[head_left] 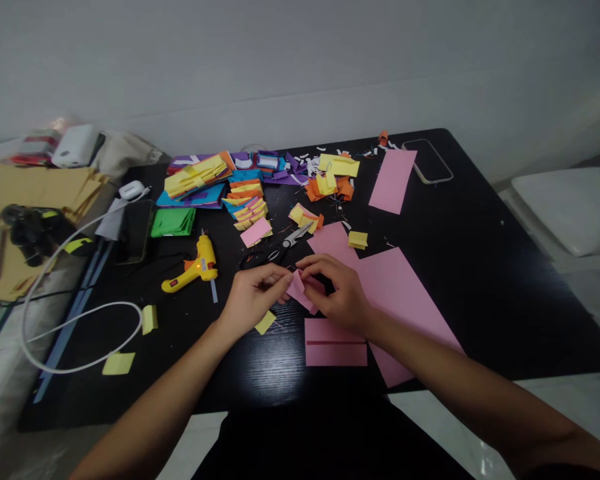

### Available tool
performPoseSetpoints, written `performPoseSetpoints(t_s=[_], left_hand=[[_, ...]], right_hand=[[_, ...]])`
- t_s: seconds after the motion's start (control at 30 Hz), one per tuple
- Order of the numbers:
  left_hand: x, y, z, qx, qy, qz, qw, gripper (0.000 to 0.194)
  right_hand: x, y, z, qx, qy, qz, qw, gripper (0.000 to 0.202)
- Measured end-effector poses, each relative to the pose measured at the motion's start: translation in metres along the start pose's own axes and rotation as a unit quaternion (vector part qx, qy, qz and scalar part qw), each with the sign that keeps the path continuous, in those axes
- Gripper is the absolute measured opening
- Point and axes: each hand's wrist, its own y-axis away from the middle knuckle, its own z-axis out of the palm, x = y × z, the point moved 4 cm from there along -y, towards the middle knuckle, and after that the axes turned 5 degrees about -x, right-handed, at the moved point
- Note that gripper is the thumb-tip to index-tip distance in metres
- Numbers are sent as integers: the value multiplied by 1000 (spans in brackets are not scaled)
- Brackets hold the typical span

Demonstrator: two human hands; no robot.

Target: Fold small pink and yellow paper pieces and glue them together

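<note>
Between my two hands is a small folded piece of pink paper [297,288]. My left hand [258,291] pinches its left side, and my right hand [334,288] grips its upper right part with bent fingers. Just beyond my hands lie scissors [293,239] with dark handles. A creased pink paper [336,343] sits right below my right hand, and a large pink sheet [405,303] reaches under my right forearm. One small yellow paper piece [265,323] rests near my left wrist.
A yellow glue gun [197,265] lies to the left, near a looped white cable [83,370]. Folded coloured papers [197,177] are stacked at the back, with paper scraps [330,187] beside them. At the back right are a pink strip [393,180] and a phone [427,161].
</note>
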Motion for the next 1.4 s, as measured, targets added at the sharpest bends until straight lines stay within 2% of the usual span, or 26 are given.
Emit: performPoseSetpoints(t_s=[0.17, 0.37, 0.47, 0.53, 0.63, 0.73, 0.93, 1.03, 1.27, 1.4], left_hand=[[0, 1, 1, -7, 4, -13, 1000, 19], [-3, 0, -1, -9, -9, -21, 1000, 20], [-5, 0, -2, -10, -14, -20, 1000, 19], [-6, -1, -3, -3, -16, -12, 1000, 18], [-7, -2, -4, 15, 9, 7, 1000, 20], [-8, -3, -6, 29, 54, 12, 998, 25], [-3, -4, -5, 8, 86, 8, 996, 26], [2, -3, -7, -2, 73, 10, 997, 21], [1, 0, -4, -57, 45, 29, 997, 16], [-5, 1, -3, -29, -27, 37, 999, 16]], right_hand=[[2, 0, 0, -10, -25, 3, 1000, 15], [3, 2, 3, -19, -30, 22, 999, 14], [5, 2, 4, -33, -53, 53, 997, 28], [5, 2, 4, -48, -51, 41, 997, 35], [5, 1, 4, -67, -26, 21, 997, 29], [9, 1, 4, -80, -28, 37, 996, 27], [9, 1, 4, -93, -43, 29, 994, 11], [9, 0, 3, -81, -47, 37, 995, 5], [12, 0, -1, -5, -40, 55, 998, 12], [11, 0, -1, 3, -24, 57, 998, 16]])
